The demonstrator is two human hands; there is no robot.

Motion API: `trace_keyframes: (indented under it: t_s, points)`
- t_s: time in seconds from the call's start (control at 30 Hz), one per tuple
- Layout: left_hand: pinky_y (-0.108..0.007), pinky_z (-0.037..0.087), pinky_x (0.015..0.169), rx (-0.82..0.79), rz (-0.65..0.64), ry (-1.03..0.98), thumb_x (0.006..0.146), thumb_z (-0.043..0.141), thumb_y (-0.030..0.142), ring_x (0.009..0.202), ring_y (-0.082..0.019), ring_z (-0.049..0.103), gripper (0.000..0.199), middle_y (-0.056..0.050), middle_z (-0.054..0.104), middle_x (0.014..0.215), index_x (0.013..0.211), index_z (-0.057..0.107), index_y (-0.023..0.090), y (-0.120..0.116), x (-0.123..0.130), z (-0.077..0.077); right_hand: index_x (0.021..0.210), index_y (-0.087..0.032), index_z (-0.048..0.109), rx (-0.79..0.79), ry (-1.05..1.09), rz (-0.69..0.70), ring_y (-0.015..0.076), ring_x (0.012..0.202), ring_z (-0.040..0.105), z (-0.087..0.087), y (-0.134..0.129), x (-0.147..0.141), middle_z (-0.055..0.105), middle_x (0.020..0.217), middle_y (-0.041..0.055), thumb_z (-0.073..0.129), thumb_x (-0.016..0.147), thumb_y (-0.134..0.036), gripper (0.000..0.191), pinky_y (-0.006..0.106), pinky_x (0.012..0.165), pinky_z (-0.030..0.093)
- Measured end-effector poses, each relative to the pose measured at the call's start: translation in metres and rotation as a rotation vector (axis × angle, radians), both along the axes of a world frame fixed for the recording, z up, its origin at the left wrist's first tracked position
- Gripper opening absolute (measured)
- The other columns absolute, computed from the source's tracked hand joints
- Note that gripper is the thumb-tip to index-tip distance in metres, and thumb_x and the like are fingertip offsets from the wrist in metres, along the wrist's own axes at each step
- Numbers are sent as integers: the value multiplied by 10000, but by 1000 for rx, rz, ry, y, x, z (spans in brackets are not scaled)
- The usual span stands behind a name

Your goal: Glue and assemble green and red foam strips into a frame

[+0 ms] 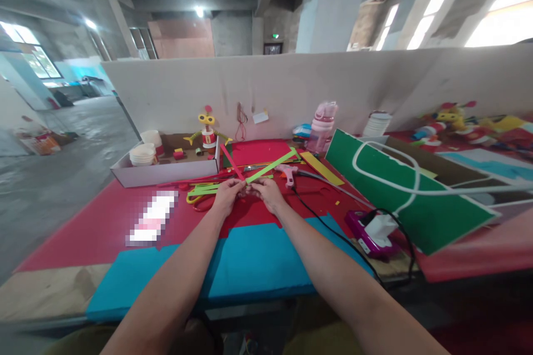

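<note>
Over the red tabletop my two hands meet, fingertips pinched close together. From the fingers of my left hand (228, 195) a red paper strip (232, 161) slants up and to the left. A light green paper strip (272, 165) runs up and to the right from the fingers of my right hand (268, 193). The lower ends of both strips come together at my fingertips; how they overlap is hidden. More green strips (204, 189) lie left of my hands, beside yellow-and-red scissor handles (195, 199). A pink glue gun (287, 175) rests just right of my right hand.
A white-edged box (166, 172) with paper cups (142, 154) stands at the left, near a paper-cup figure (208, 134). Blue sheets (254, 255) cover the front edge. At the right are a purple power strip (370, 238), cords, a green board (400, 194) and a pink bottle (322, 125).
</note>
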State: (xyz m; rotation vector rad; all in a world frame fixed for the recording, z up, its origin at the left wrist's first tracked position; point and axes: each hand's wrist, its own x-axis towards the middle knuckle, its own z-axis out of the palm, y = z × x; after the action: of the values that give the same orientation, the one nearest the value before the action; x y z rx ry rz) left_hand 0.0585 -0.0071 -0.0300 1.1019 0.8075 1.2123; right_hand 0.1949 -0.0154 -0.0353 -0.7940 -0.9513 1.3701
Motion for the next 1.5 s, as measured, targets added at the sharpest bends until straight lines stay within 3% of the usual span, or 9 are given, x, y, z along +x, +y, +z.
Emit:
trace_keyframes:
  t_s: [0.37,0.67,1.07,1.2,1.37,1.5]
  points:
    - [-227,412,489,10,-12,-8,555,816,371,483,-101,540,346,-24,613,563,670,609,118,0,0,-4,787,-183,663,5,-41,0,88,545,554,-1,-2,-1,621,613,-40,820,522,-421,390,246,606,522]
    - [-238,431,473,6,-26,-57,531,827,373,459,-111,540,354,-24,606,536,673,637,110,-3,1,-4,758,-182,650,-13,-35,-19,86,552,551,0,-3,-2,614,614,-49,821,514,-418,380,242,613,509]
    - [-279,488,599,-3,-49,-39,556,820,368,546,-134,595,352,-67,670,635,730,693,90,-2,1,-5,791,-182,670,-20,-48,-25,112,554,571,-4,-1,-3,622,599,-38,802,540,-402,359,290,634,533]
    - [-261,464,564,13,-57,-45,558,815,340,552,-132,580,322,-49,661,633,742,692,106,-4,4,-3,759,-191,658,7,-42,-106,112,534,552,-5,1,-3,602,565,-47,776,563,-396,307,276,601,522]
    - [-229,450,589,59,-162,61,635,773,329,648,-120,584,311,-56,673,774,860,693,130,-10,7,1,731,-197,642,47,-35,-252,116,565,553,-4,4,-1,601,591,-41,745,590,-391,262,248,583,502]
    - [-219,428,568,88,-95,65,646,768,367,609,-102,560,368,-27,643,723,916,662,141,-12,10,3,719,-201,632,64,-43,-243,132,583,573,-3,2,-3,630,636,-24,754,590,-409,274,267,585,513]
